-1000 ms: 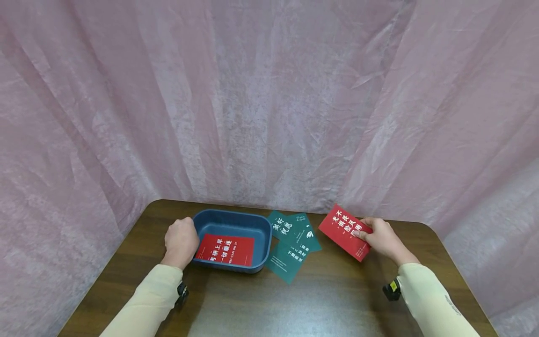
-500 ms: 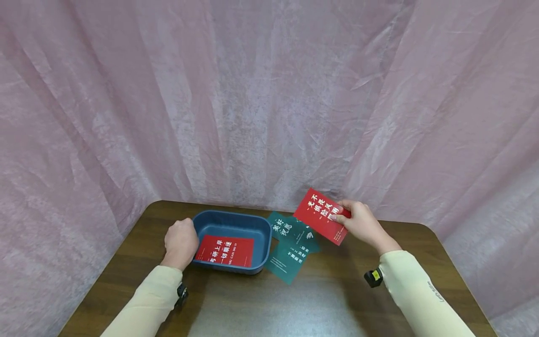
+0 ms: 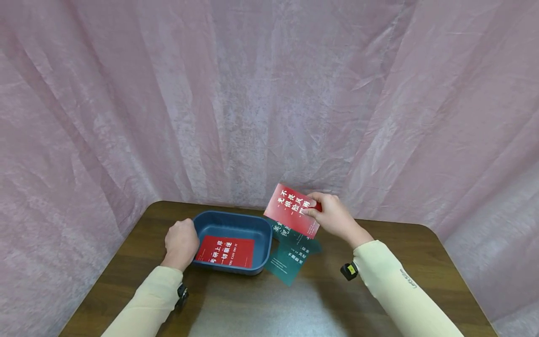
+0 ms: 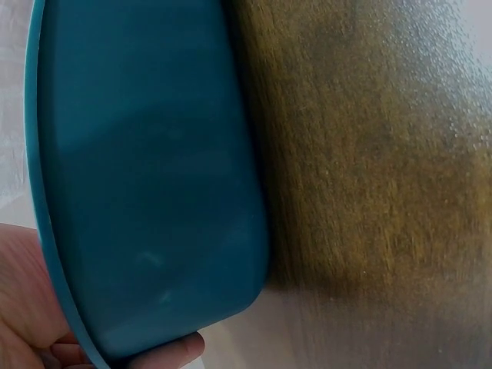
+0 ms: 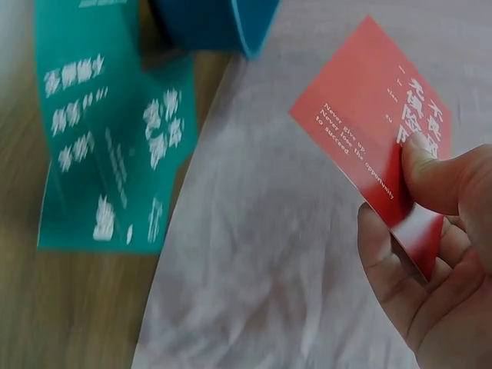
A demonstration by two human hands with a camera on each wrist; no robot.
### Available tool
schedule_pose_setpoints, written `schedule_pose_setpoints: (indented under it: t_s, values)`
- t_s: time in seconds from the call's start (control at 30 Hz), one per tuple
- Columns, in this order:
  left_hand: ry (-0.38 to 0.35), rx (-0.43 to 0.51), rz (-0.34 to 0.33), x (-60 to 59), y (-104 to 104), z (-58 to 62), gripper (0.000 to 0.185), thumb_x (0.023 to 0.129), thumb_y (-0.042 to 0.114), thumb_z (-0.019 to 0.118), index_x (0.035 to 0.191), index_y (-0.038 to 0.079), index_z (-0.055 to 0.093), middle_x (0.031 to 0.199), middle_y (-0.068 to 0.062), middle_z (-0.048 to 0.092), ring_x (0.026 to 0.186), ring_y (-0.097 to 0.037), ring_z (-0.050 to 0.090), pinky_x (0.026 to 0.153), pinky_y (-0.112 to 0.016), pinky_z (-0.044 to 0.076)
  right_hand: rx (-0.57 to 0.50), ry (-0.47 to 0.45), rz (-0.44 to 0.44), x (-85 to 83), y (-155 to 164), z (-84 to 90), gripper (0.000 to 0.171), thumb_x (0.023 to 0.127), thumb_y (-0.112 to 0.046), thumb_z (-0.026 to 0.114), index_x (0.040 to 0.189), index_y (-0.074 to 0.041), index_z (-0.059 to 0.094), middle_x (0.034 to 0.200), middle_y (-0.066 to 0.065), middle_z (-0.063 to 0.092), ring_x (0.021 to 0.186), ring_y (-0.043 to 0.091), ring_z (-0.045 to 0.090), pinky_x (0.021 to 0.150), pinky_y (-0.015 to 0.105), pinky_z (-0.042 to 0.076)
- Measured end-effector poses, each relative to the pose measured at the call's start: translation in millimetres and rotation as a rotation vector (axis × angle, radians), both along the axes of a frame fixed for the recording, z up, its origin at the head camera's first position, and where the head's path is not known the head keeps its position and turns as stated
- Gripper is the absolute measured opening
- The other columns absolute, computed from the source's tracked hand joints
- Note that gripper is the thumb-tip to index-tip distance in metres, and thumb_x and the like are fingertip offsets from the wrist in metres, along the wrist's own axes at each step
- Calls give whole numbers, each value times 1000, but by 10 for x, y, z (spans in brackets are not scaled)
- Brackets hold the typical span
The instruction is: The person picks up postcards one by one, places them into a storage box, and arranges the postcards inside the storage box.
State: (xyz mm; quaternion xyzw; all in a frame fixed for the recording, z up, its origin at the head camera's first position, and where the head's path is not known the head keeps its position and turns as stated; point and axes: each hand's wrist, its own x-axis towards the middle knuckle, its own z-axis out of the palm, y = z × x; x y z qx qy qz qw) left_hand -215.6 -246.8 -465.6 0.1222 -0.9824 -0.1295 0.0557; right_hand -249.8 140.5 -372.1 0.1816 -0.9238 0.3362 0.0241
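Note:
My left hand point(image 3: 181, 241) grips the left end of a blue plastic tray point(image 3: 236, 216); the left wrist view shows its thumb side and a fingertip point(image 4: 171, 352) curled at the rim. Inside the tray lies a red card point(image 3: 236, 252) with white Chinese lettering. My right hand point(image 3: 332, 215) pinches another red card point(image 3: 290, 210) by its right edge, thumb on the printed face and fingers behind. This card is held up over several overlapping green cards point(image 3: 286, 267) beside the tray, partly covering them in the head view.
All of it rests on a brown wooden table point(image 3: 269, 309) with rounded far corners. A pink velvet curtain point(image 3: 269, 103) hangs right behind the table's far edge. Dark wrist cameras point(image 3: 349, 270) sit under both sleeves.
My right hand has carried the red card leftward from the right side of the table, lifting it over the green cards. My left hand and the tray have stayed in place.

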Motion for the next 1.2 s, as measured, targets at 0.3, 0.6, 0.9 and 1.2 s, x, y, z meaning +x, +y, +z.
schedule_pose_setpoints:
  t_s: [0.3, 0.6, 0.9, 1.2]
  values:
    - [24, -3, 1, 7, 14, 3, 30, 80, 16, 69, 96, -9, 64, 83, -27, 66, 61, -34, 63, 52, -52, 53, 19, 34, 71, 17, -599, -106, 41, 80, -30, 72, 117, -15, 62, 101, -2, 66, 75, 11, 61, 62, 23, 53]
    - [13, 0, 3, -6, 30, -8, 29, 81, 16, 67, 96, -9, 64, 82, -27, 66, 61, -34, 63, 52, -52, 53, 113, 10, 114, 36, -1108, -300, 41, 82, -30, 71, 119, -14, 61, 108, 0, 66, 85, 10, 61, 69, 22, 54]
    - [-7, 9, 15, 29, 29, 13, 29, 81, 16, 67, 97, -9, 64, 83, -27, 65, 60, -34, 62, 52, -52, 53, 167, -50, 153, 86, -1436, -540, 41, 82, -29, 71, 119, -14, 61, 107, 0, 67, 84, 9, 61, 73, 25, 55]
    - [-22, 10, 9, 65, 45, 39, 30, 80, 16, 69, 97, -8, 64, 82, -26, 66, 58, -32, 63, 53, -52, 54, 195, -84, 193, 168, -1598, -695, 42, 81, -28, 72, 119, -14, 61, 108, 0, 66, 90, 10, 59, 77, 25, 54]
